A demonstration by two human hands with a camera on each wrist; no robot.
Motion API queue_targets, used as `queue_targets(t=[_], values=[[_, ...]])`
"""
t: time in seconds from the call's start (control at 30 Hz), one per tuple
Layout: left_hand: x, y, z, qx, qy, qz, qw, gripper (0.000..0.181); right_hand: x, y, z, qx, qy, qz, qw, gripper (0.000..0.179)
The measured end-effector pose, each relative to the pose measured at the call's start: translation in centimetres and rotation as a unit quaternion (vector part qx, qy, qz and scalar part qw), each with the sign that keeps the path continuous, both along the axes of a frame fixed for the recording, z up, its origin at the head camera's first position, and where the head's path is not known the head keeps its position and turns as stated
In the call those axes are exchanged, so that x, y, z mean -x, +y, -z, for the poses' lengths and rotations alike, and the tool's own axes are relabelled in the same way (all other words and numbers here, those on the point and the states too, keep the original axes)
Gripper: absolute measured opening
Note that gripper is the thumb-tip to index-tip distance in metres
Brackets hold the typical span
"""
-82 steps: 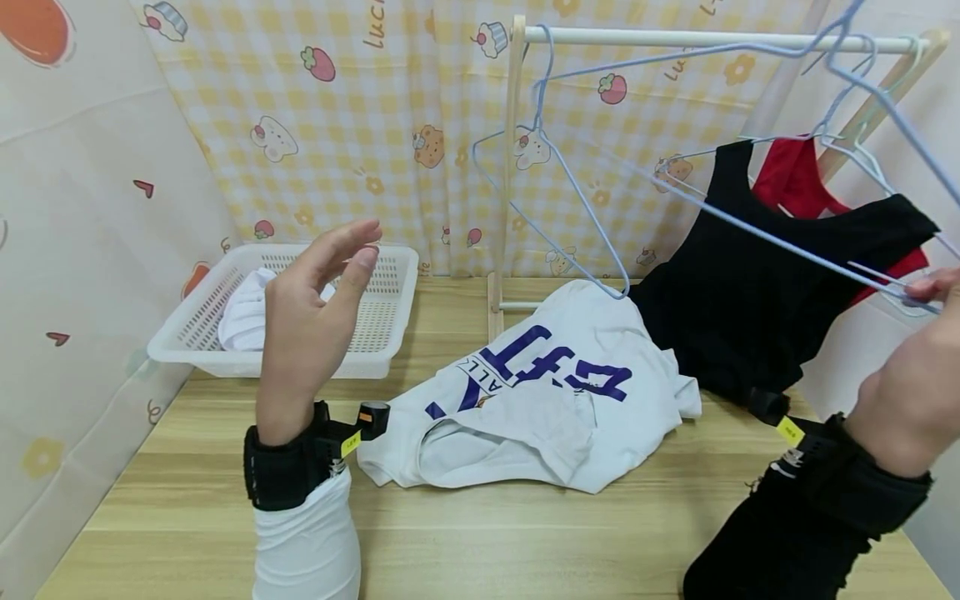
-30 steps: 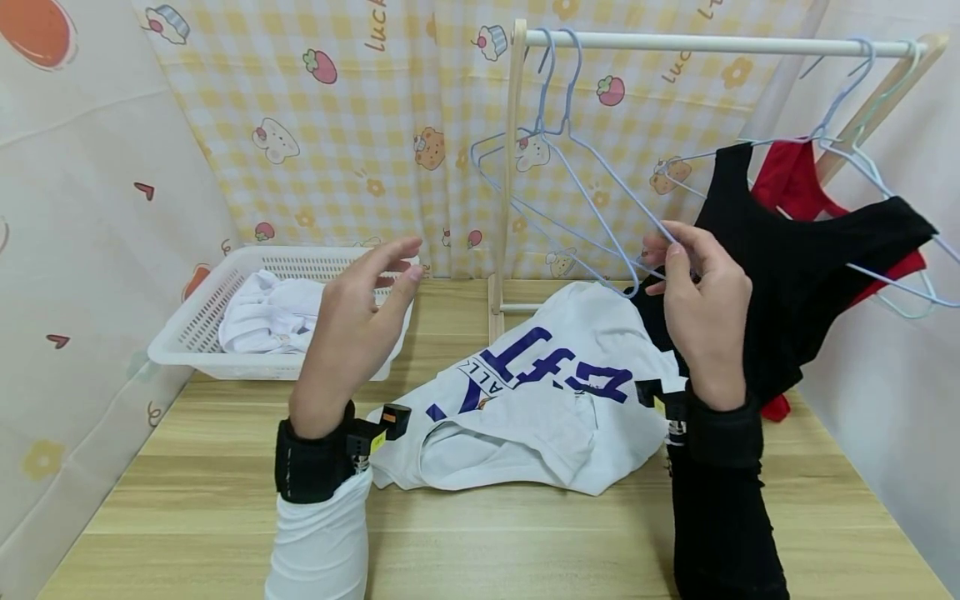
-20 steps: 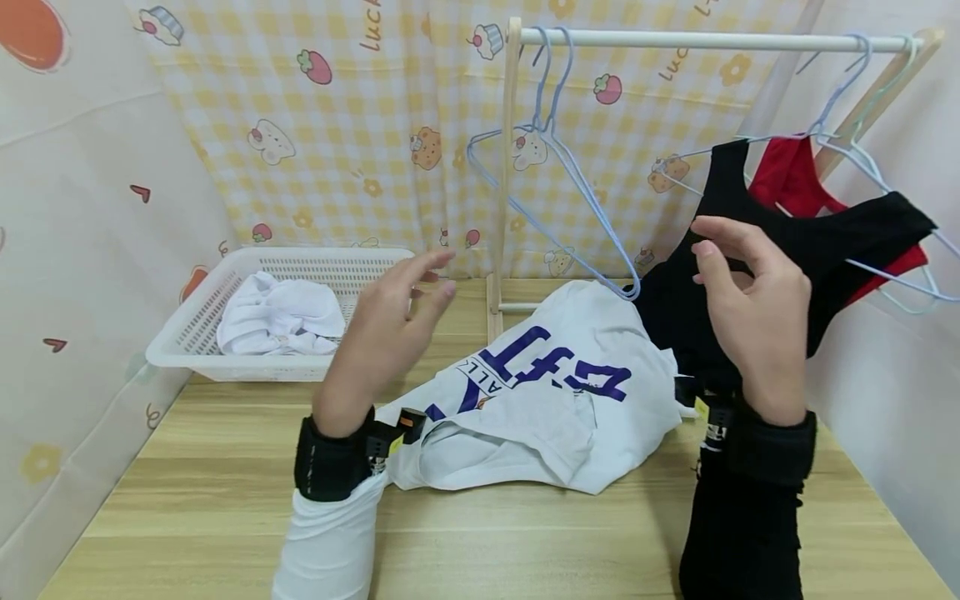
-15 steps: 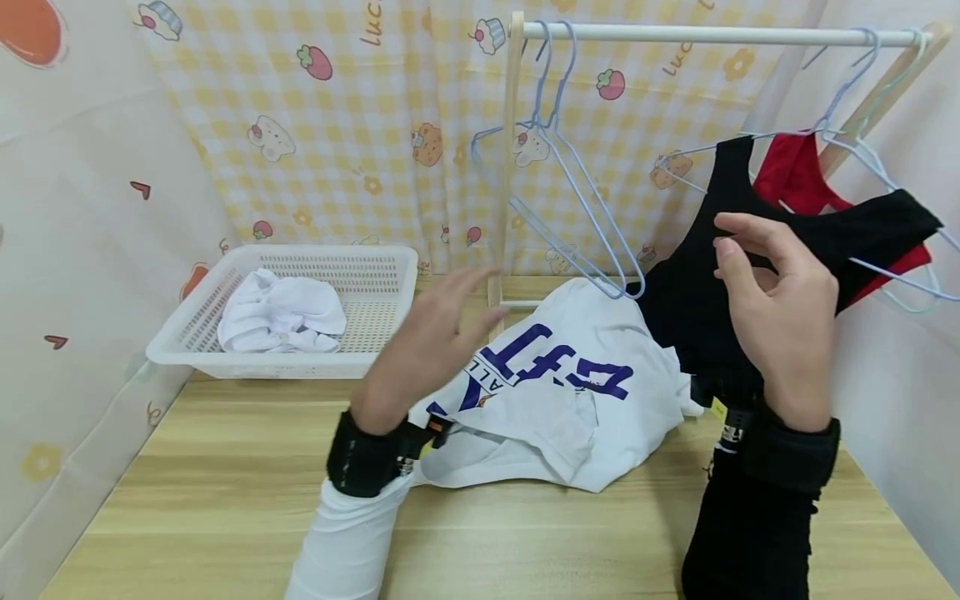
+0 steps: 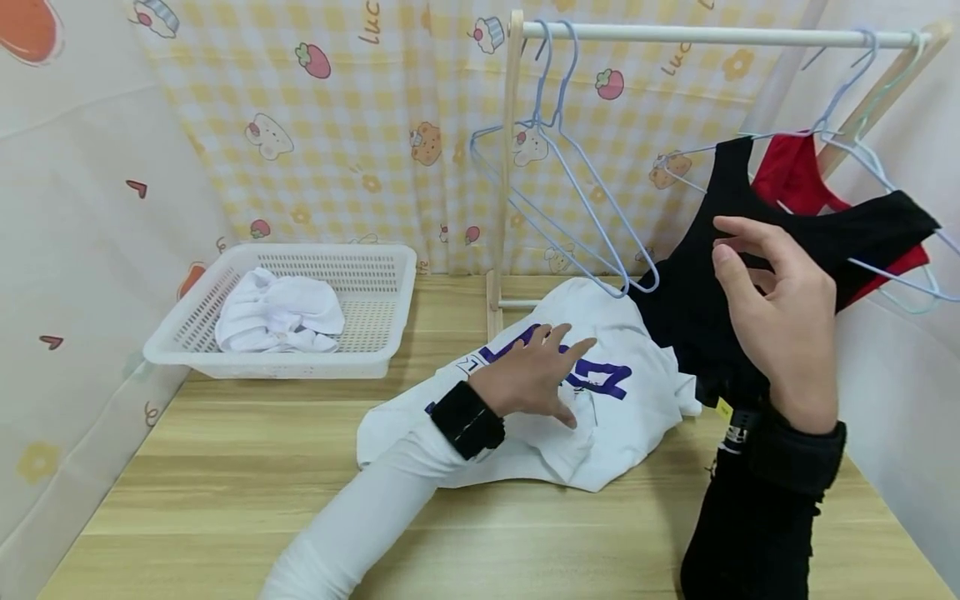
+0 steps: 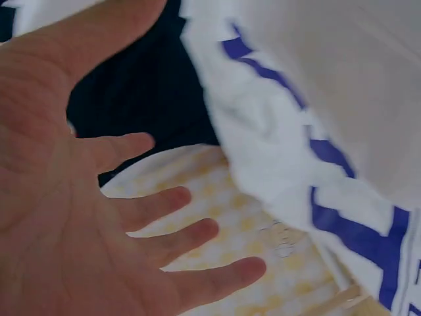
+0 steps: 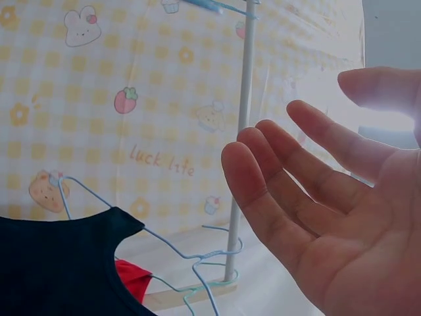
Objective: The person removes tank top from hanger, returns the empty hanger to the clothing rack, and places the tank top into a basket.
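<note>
My left hand (image 5: 528,375) is spread over the white shirt (image 5: 637,433) with purple print, which lies crumpled on the table. The left wrist view shows its fingers (image 6: 217,273) apart with nothing in them; whether they touch the cloth I cannot tell. My right hand (image 5: 787,312) is raised in front of the black tank top (image 5: 731,242), fingers loosely bent and holding nothing. That tank top and a red one (image 5: 783,179) behind it hang from hangers at the right of the rack. Two bare blue hangers (image 5: 600,196) hang at the rack's left end.
A white perforated basket (image 5: 360,362) with a bundled white cloth (image 5: 281,312) stands at the back left. The rack's white rail (image 5: 697,34) spans the back right, with a wooden post (image 5: 504,183) at its left. Patterned curtains enclose the table (image 5: 187,500).
My right hand hung a blue hanger at the rack's left end, released it and drew back right. My left hand moved from near the basket, rightward and down over the white shirt.
</note>
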State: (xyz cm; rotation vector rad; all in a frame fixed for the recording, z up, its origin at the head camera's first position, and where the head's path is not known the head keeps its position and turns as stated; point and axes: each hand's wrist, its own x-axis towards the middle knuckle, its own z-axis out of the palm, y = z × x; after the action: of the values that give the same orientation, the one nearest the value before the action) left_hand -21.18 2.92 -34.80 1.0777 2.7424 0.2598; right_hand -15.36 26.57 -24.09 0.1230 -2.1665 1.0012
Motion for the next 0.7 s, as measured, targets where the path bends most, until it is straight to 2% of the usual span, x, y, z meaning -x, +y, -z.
queue_targets(t=[0.1, 0.17, 0.23, 0.3, 0.33, 0.4, 0.57, 0.7], values=[[0.9, 1.4, 1.6, 0.071, -0.002, -0.003, 0.9975, 0.131, -0.1, 0.1, 0.0, 0.000, -0.003, 0.000, 1.0000, 0.034], [1.3, 2.2, 2.5, 0.119, 0.017, -0.003, 0.9928, 0.137, -0.2, 0.2, 0.0, 0.000, -0.007, 0.000, 1.0000, 0.034], [1.6, 2.7, 3.0, 0.161, 0.054, -0.003, 0.9855, 0.142, -0.2, 0.2, 0.0, -0.001, -0.012, 0.000, 0.9999, 0.034], [2.0, 3.0, 3.4, 0.189, 0.082, -0.004, 0.9785, 0.147, -0.1, 0.3, 0.1, -0.001, -0.011, -0.002, 0.9999, 0.034], [2.2, 3.1, 3.6, 0.196, 0.086, -0.005, 0.9768, 0.148, -0.1, 0.4, 0.1, 0.000, -0.010, -0.003, 0.9999, 0.034], [2.7, 3.1, 3.8, 0.201, 0.079, -0.010, 0.9763, 0.148, 0.0, 0.6, 0.2, 0.001, -0.007, -0.003, 1.0000, 0.034], [3.6, 3.0, 4.2, 0.194, 0.012, -0.014, 0.9808, 0.139, 0.0, 0.7, 0.2, 0.008, -0.005, -0.001, 1.0000, 0.033], [3.9, 3.4, 3.6, 0.202, 0.007, 0.008, 0.9793, 0.131, 0.1, 0.8, 0.2, 0.012, -0.015, 0.003, 0.9998, 0.033]])
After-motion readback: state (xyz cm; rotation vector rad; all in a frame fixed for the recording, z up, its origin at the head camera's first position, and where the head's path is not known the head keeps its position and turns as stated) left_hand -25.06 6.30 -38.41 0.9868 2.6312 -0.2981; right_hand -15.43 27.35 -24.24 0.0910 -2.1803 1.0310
